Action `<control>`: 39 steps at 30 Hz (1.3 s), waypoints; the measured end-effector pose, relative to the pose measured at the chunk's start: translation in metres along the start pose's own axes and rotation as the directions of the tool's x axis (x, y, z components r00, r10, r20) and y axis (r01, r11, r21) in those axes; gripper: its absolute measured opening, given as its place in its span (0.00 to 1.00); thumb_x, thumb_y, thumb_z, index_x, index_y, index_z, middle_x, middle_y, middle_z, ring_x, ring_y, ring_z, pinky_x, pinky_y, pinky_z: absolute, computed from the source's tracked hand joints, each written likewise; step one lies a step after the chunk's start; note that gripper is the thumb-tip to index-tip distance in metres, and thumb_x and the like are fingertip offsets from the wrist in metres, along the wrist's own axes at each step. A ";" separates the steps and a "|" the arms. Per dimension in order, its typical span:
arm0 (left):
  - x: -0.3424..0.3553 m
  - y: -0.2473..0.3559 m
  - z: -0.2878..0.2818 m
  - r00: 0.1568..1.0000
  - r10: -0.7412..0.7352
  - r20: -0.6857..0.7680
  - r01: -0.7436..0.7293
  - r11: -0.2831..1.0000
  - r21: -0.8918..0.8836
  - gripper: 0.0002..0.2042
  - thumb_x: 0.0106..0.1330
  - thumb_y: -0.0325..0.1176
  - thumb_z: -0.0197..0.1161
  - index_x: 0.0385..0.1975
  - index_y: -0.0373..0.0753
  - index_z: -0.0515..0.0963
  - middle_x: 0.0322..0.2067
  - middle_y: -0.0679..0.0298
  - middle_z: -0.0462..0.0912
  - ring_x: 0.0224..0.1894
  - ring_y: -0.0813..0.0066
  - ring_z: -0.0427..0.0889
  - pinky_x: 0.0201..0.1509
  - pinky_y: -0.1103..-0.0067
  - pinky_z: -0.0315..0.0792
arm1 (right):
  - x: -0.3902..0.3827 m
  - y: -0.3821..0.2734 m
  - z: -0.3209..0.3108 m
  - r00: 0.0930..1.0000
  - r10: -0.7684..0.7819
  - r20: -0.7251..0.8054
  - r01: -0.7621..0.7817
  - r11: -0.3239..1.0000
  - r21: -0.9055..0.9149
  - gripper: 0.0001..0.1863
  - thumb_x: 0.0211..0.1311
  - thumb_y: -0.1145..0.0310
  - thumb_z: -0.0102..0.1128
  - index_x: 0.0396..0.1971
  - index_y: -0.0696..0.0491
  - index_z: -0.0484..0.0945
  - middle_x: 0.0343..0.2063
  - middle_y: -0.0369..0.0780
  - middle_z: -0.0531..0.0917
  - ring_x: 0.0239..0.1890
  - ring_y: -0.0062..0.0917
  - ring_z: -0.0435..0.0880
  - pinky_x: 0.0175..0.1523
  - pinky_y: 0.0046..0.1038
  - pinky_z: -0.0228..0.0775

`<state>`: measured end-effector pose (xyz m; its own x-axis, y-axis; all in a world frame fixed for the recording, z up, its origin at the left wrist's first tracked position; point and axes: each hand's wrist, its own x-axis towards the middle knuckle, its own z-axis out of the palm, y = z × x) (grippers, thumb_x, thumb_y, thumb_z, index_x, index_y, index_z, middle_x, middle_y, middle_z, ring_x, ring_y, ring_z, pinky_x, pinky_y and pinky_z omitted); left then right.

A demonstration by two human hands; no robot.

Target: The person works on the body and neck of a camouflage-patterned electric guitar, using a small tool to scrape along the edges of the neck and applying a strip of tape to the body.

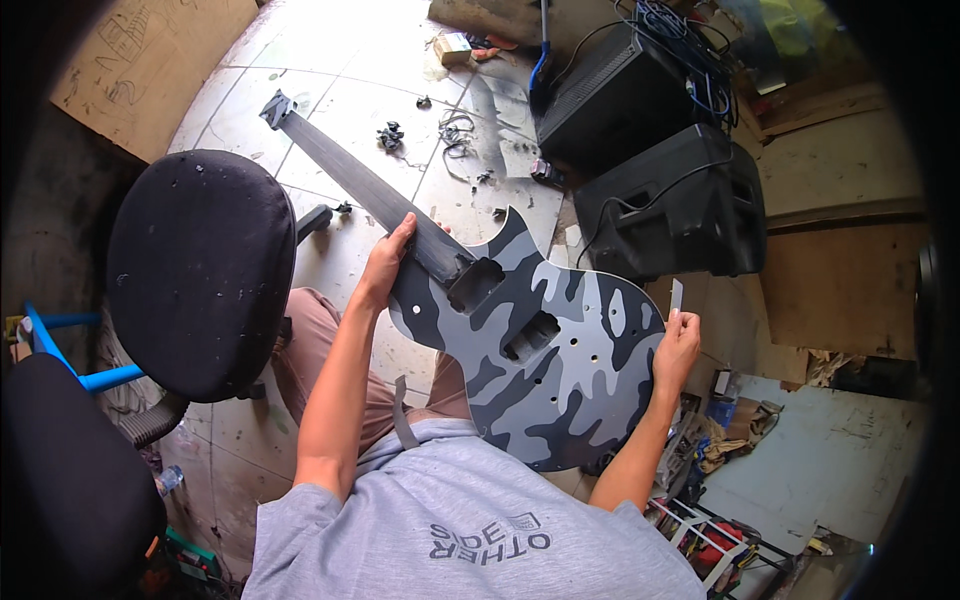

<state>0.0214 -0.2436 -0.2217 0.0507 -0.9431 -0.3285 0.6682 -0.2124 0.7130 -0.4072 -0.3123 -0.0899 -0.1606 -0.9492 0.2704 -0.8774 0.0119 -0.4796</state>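
Note:
An electric guitar (497, 385) without strings or hardware lies tilted across my lap, its body painted in grey and black camouflage. The dark neck (345, 165) runs up to the left and ends in a camouflage headstock (277, 109). Bare pickup cavities and small drilled holes show on the top. My left hand (387, 265) is closed round the neck where it meets the body, thumb on the fretboard side. At the body's right edge, my right hand (676, 352) is closed with a thin flat grey strip (678, 294) sticking up from its fingers.
A black padded chair (200, 275) stands close on the left, with a blue metal frame (110, 378) behind it. Black speaker cabinets (670, 205) with cables sit at the right. Small black parts (390, 136) lie on the tiled floor. Clutter (735, 430) fills the lower right.

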 end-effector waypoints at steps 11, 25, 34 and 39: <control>0.005 -0.002 -0.001 1.000 -0.016 0.001 0.016 0.988 -0.154 0.26 0.81 0.51 0.47 0.56 0.29 0.74 0.56 0.49 0.83 0.54 0.64 0.85 0.63 0.70 0.78 | -0.015 0.052 -0.016 0.960 0.229 0.163 -0.279 0.698 0.660 0.11 0.80 0.61 0.54 0.37 0.52 0.74 0.27 0.30 0.75 0.27 0.12 0.71 0.33 0.18 0.64; 0.034 -0.015 -0.013 0.991 -0.040 0.126 0.069 0.970 -0.234 0.30 0.78 0.55 0.50 0.61 0.30 0.72 0.60 0.47 0.80 0.54 0.62 0.85 0.63 0.69 0.78 | -0.027 -0.017 -0.063 0.980 0.188 0.062 -0.195 0.865 0.462 0.12 0.80 0.60 0.52 0.36 0.51 0.72 0.22 0.29 0.75 0.21 0.07 0.65 0.24 0.15 0.54; 0.038 -0.004 -0.011 0.989 -0.028 0.147 0.062 0.971 -0.231 0.26 0.80 0.51 0.48 0.60 0.31 0.72 0.58 0.51 0.82 0.53 0.64 0.86 0.62 0.70 0.79 | -0.027 -0.018 -0.058 0.972 0.199 0.122 -0.230 0.908 0.351 0.12 0.80 0.60 0.53 0.36 0.52 0.72 0.21 0.28 0.75 0.20 0.08 0.68 0.24 0.15 0.57; 0.041 -0.004 -0.017 0.992 -0.029 0.123 0.054 0.977 -0.207 0.26 0.80 0.51 0.48 0.60 0.31 0.72 0.56 0.51 0.83 0.52 0.64 0.86 0.62 0.70 0.79 | -0.016 -0.031 -0.062 0.960 0.146 0.237 -0.224 0.910 0.349 0.12 0.79 0.60 0.55 0.37 0.51 0.72 0.19 0.29 0.75 0.18 0.08 0.68 0.22 0.15 0.56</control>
<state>0.0335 -0.2774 -0.2489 -0.0606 -0.9608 -0.2704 0.8091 -0.2060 0.5504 -0.4059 -0.2782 -0.0276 -0.1749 -0.9845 -0.0084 -0.6045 0.1142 -0.7884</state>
